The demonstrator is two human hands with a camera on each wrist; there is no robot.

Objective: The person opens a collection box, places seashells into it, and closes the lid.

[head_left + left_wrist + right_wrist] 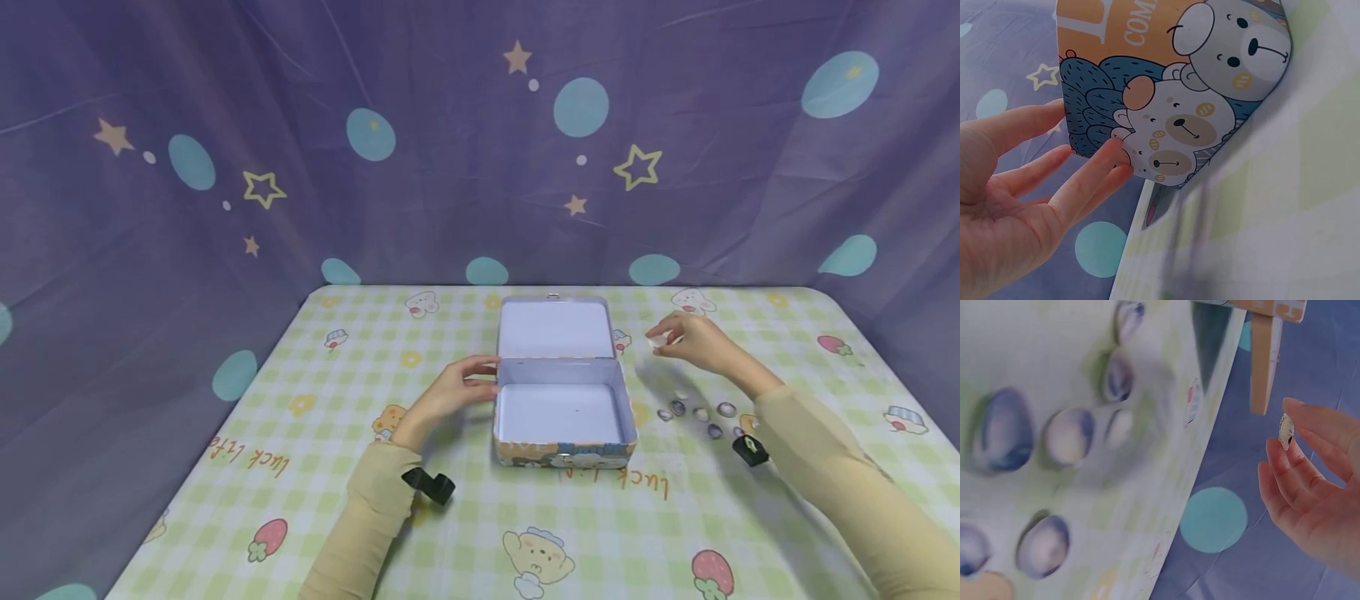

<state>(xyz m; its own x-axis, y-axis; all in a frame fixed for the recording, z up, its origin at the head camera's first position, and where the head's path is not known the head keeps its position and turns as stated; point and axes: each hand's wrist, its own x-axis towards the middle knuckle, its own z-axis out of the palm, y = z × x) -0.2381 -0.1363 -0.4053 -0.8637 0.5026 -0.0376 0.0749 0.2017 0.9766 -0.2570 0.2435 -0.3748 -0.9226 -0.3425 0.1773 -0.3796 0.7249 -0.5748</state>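
Note:
An open rectangular tin box (558,412), printed with cartoon bears, stands in the middle of the table with its lid (556,329) raised at the back. My left hand (456,387) touches the box's left side with lightly bent fingers; in the left wrist view the fingertips (1113,153) rest against the printed wall. Held up to the right of the lid, my right hand (693,340) pinches a small pale seashell (1286,431) between thumb and fingers. Several purple-and-white seashells (726,409) lie on the cloth below that hand, right of the box.
A green-and-white checked tablecloth (315,500) with cartoon prints covers the table. Behind it hangs a purple curtain (450,217) with stars and teal spots. Inside the box, the pale floor (555,417) shows one tiny dark speck.

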